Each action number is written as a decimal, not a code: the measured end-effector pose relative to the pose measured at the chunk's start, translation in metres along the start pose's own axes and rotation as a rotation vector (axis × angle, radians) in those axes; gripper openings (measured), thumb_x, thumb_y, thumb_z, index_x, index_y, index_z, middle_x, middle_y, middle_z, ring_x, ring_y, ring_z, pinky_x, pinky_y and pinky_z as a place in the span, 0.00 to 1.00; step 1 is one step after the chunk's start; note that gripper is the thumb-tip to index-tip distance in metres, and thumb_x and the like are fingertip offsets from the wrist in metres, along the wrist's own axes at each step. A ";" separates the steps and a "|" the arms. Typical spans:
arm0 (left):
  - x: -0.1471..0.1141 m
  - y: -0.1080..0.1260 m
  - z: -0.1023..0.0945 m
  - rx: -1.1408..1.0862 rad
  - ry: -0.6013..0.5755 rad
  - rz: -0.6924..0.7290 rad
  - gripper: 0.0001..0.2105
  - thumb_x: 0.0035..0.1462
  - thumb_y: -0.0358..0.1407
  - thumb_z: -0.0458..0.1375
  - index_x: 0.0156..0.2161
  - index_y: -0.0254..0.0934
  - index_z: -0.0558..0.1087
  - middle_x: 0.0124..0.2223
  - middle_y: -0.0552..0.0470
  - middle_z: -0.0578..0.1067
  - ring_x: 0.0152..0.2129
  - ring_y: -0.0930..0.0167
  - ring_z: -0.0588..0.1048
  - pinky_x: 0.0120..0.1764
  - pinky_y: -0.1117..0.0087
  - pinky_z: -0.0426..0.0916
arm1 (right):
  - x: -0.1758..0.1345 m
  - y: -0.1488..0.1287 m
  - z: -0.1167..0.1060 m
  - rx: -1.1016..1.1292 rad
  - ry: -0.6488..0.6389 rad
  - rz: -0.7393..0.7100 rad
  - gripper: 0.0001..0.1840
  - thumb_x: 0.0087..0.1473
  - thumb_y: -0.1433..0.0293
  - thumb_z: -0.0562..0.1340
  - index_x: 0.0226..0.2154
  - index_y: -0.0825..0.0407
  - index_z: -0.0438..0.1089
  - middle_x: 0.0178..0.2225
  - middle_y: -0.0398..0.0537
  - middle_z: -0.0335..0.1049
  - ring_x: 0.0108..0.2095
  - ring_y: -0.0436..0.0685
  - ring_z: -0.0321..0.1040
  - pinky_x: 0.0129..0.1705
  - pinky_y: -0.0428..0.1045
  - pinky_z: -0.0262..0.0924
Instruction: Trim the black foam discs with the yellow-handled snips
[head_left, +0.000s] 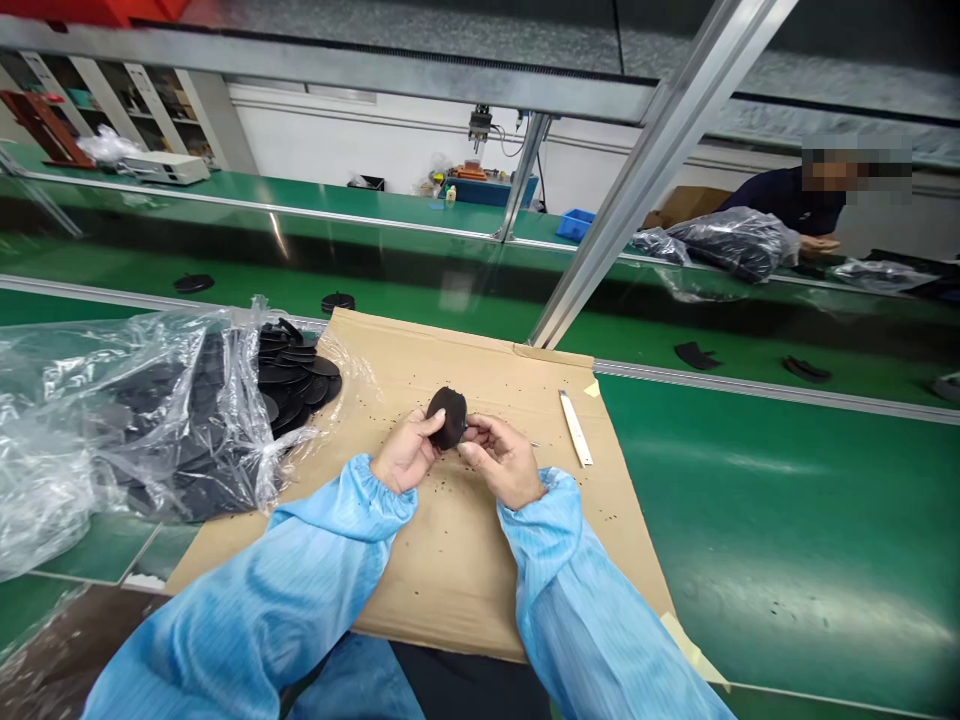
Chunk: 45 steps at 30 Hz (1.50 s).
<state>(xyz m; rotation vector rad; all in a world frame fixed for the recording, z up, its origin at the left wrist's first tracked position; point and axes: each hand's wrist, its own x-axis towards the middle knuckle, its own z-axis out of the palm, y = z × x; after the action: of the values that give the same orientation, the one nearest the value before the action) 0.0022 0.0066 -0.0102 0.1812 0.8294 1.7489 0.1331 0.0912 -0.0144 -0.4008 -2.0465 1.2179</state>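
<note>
One black disc [448, 418], round and matte, is held over the cardboard [450, 570], pinched by the left hand [411, 448]. The right hand [504, 458], half curled, meets its three o'clock edge; whether it grips I cannot tell. At nine o'clock, one clear bag [49, 480], cut off, holds uncountable overlapping black pieces [296, 375].

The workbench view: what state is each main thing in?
Round black part, held up off the cardboard sheet.
Left hand, closed on that part.
Right hand, fingers curled at its edge; grip unclear.
Clear plastic bag, mouth open.
Other black parts, heaped at the bag's mouth.
White tool, lying flat.
Cardboard sheet, flat, strewn with dark specks.
</note>
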 end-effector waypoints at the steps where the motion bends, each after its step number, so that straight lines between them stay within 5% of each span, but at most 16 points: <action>1: 0.000 0.001 0.000 -0.021 -0.001 -0.040 0.10 0.49 0.30 0.65 0.37 0.32 0.72 0.35 0.50 0.74 0.29 0.73 0.72 0.30 0.73 0.68 | -0.001 -0.001 0.001 0.004 0.004 -0.047 0.21 0.54 0.58 0.64 0.46 0.54 0.70 0.35 0.50 0.71 0.32 0.53 0.69 0.35 0.49 0.67; 10: 0.000 -0.001 -0.005 0.032 -0.075 -0.178 0.09 0.58 0.37 0.60 0.38 0.31 0.73 0.29 0.50 0.70 0.23 0.75 0.70 0.26 0.75 0.67 | 0.001 -0.010 0.003 -0.243 0.077 -0.285 0.09 0.60 0.69 0.59 0.41 0.49 0.74 0.38 0.48 0.75 0.36 0.53 0.72 0.40 0.49 0.69; 45: -0.007 -0.011 -0.001 0.152 -0.180 -0.098 0.23 0.47 0.52 0.66 0.35 0.32 0.69 0.27 0.53 0.69 0.21 0.76 0.69 0.22 0.77 0.64 | -0.001 -0.007 0.010 -0.262 0.159 -0.274 0.09 0.60 0.70 0.57 0.39 0.51 0.73 0.34 0.48 0.74 0.35 0.53 0.71 0.39 0.49 0.68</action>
<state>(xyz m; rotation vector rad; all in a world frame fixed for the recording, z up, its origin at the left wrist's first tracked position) 0.0128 0.0014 -0.0155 0.3875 0.8257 1.5531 0.1270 0.0806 -0.0118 -0.3154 -2.0479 0.7347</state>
